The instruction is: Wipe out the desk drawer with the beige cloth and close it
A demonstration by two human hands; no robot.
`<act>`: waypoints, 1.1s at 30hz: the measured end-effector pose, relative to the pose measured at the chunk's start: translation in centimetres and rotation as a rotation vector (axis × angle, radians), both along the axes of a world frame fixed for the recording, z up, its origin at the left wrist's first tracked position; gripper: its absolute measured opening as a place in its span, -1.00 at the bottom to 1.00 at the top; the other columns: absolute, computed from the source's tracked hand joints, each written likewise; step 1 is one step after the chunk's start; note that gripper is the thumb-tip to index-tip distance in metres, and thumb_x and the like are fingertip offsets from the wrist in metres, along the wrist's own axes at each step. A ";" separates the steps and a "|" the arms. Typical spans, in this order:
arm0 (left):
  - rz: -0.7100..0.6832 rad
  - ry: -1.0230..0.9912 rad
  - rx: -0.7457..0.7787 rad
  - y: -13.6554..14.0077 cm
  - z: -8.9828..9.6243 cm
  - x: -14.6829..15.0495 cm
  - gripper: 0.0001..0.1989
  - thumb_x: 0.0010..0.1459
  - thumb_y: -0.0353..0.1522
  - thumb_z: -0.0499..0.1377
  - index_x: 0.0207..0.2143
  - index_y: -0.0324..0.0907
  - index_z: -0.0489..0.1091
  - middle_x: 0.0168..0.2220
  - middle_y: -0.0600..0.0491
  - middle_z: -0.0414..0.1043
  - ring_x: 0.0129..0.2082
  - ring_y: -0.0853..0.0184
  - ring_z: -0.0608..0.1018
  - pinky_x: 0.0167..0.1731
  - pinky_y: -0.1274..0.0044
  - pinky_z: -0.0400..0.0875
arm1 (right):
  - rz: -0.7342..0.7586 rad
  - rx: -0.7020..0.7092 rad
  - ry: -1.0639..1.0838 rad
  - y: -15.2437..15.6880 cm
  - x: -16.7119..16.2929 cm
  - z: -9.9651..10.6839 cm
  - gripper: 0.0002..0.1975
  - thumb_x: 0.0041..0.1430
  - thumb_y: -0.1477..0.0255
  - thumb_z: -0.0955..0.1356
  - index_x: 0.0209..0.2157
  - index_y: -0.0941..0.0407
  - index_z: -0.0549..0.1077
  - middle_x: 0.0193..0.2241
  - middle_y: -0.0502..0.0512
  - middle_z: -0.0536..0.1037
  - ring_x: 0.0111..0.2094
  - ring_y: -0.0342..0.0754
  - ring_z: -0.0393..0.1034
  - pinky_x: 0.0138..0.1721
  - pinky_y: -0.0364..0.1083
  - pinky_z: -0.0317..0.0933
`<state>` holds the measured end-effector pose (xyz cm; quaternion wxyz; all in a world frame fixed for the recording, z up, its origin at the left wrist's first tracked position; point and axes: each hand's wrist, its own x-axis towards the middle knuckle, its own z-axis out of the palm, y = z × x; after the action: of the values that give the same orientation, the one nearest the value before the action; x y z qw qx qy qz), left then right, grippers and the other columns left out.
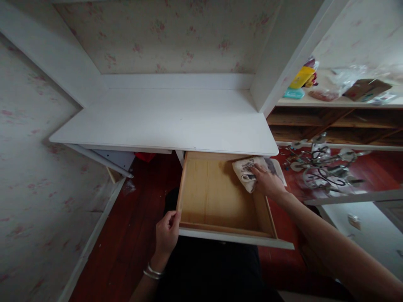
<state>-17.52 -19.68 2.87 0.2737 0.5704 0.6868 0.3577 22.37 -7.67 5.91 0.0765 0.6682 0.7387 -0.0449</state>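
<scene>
A wooden drawer with a white front is pulled out from under the white desk; its inside is bare wood with a darker patch near the back right. My right hand presses a folded, patterned cloth at the drawer's back right corner, partly over the right side wall. At the drawer's front left corner, my left hand grips the edge with its fingers curled. A bangle circles the left wrist.
A chandelier with glass parts lies on the red floor at right. Behind it, a low shelf unit carries a cardboard box, plastic bags and a yellow item. A white panel is at lower right. Floral wallpaper covers the left wall.
</scene>
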 end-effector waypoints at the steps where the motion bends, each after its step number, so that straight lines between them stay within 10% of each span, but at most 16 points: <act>1: -0.005 -0.007 0.002 0.0 -0.1 0.0 -0.67 0.22 -0.14 0.10 -0.39 -0.20 0.45 -0.60 0.13 0.40 -0.63 0.45 0.40 -0.57 0.63 0.24 | -0.030 -0.044 0.032 -1.3 0.2 0.5 -0.37 0.12 0.59 0.22 0.26 0.12 0.23 0.29 0.29 0.19 0.03 0.20 0.41 -0.09 0.10 0.35; 11: -0.046 -0.036 0.051 0.3 -0.6 -0.3 -0.71 0.23 -0.18 0.11 -0.38 -0.19 0.46 -0.52 0.09 0.45 -0.55 0.43 0.45 -0.49 0.63 0.32 | -0.102 -0.629 0.464 -13.3 2.1 5.4 -0.39 0.10 0.56 0.18 0.23 0.13 0.28 -0.11 0.20 0.59 -0.09 0.10 0.51 -0.08 -0.05 0.28; 16: 0.008 -0.118 0.055 0.0 -0.9 -0.3 -0.72 0.25 -0.18 0.09 -0.35 -0.19 0.44 -0.43 0.07 0.46 -0.43 0.39 0.48 -0.41 0.61 0.35 | 0.056 -0.654 0.533 -10.7 -2.5 6.9 -0.61 0.11 0.48 0.25 -0.01 0.07 0.45 -0.07 0.16 0.58 -0.06 0.09 0.48 -0.06 -0.07 0.26; 26: 0.283 -0.145 -0.058 -3.1 0.2 -4.2 -0.67 0.25 -0.11 0.04 -0.30 -0.18 0.37 -0.33 0.05 0.42 -0.31 0.33 0.48 -0.25 0.51 0.41 | 0.441 -0.680 0.709 -4.8 -22.3 6.2 -0.72 0.09 0.48 0.27 -0.15 0.10 0.47 -0.13 0.16 0.60 -0.12 0.06 0.51 -0.16 -0.12 0.29; 33: 0.187 -0.220 -0.221 -5.4 -2.5 -5.7 -0.60 0.16 -0.23 0.11 -0.01 -0.24 0.37 -0.03 -0.14 0.48 -0.05 0.17 0.54 -0.05 0.32 0.44 | 0.466 -0.511 0.675 -5.0 -25.6 7.3 -0.63 0.06 0.53 0.29 -0.04 0.11 0.38 -0.17 0.15 0.59 -0.19 0.04 0.52 -0.20 -0.12 0.30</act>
<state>-23.27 -25.05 0.33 0.3736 0.4279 0.7379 0.3644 -3.20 -12.66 13.17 0.0023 0.3928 0.8177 -0.4209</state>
